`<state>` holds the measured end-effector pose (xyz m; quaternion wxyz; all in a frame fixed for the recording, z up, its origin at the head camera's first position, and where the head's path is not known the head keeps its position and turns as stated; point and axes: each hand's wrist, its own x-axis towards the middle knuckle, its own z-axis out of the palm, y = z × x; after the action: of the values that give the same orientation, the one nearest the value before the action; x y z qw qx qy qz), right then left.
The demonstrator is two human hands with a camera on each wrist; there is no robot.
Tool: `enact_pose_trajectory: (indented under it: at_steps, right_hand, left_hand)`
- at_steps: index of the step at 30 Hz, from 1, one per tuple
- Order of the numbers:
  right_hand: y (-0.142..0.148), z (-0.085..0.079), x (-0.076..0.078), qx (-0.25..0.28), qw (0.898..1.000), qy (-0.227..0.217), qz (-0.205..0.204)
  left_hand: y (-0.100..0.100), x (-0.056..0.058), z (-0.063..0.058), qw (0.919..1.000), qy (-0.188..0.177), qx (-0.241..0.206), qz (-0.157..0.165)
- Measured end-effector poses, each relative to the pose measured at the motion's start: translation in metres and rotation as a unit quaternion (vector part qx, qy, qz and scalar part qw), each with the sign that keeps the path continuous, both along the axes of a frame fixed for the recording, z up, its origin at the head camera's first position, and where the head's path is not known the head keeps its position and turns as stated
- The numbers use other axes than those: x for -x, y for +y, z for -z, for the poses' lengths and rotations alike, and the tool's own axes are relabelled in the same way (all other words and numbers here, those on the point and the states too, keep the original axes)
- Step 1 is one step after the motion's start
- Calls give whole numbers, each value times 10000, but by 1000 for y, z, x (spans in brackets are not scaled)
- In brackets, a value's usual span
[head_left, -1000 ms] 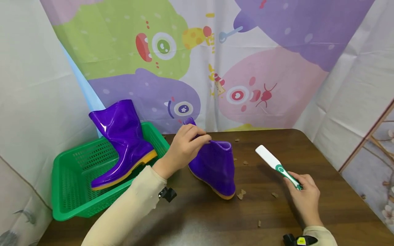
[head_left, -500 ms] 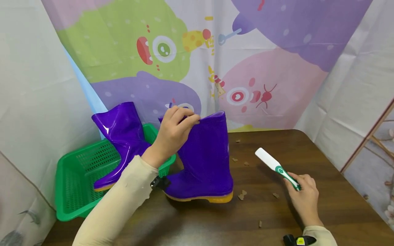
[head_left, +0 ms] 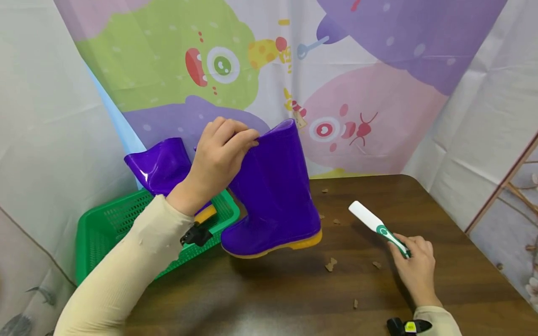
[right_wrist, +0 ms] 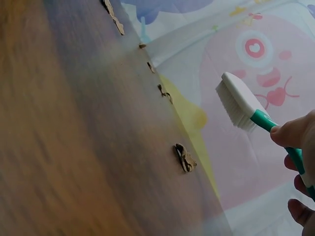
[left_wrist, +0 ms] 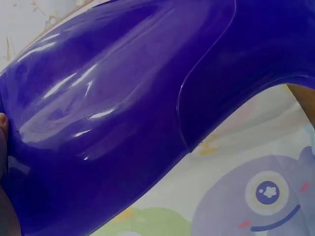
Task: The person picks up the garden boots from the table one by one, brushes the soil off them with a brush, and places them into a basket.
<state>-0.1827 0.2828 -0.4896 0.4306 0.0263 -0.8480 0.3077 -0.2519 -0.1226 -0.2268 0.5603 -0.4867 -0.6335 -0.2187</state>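
My left hand [head_left: 220, 156] grips the top rim of a glossy purple rain boot [head_left: 275, 186] with a yellow sole. The boot hangs slightly tilted over the table, toe to the left; in the left wrist view its shaft [left_wrist: 108, 108] fills most of the picture. On the right, my right hand [head_left: 416, 268] holds a scrubbing brush [head_left: 365, 217] by its green and white handle. White bristles [right_wrist: 234, 105] show on the brush head in the right wrist view. A second purple boot [head_left: 161, 163] stands in the green basket, partly hidden behind my left arm.
The green plastic basket [head_left: 94, 233] stands on the left of the brown wooden table [head_left: 294, 298]. Several dry brown flakes, such as this crumpled piece [head_left: 331, 264], lie scattered on the tabletop. A cartoon-printed curtain [head_left: 252, 60] hangs behind the table.
My left hand has moved up and left, raising the boot from a tipped pose near the table to nearly upright with its toe turned left. The right hand and brush have stayed in place.
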Motion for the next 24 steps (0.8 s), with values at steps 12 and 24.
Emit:
enact_pose_trajectory:
  at_steps: [12, 24]
  right_hand:
    - [0, 1, 0, 535, 9984, -165, 37]
    - [2, -7, -1, 1970, 9763, -887, 97]
  left_hand:
    - [5, -14, -36, 9998, -49, -130, 122]
    - [-26, -19, -62, 9961, -335, -767, -274]
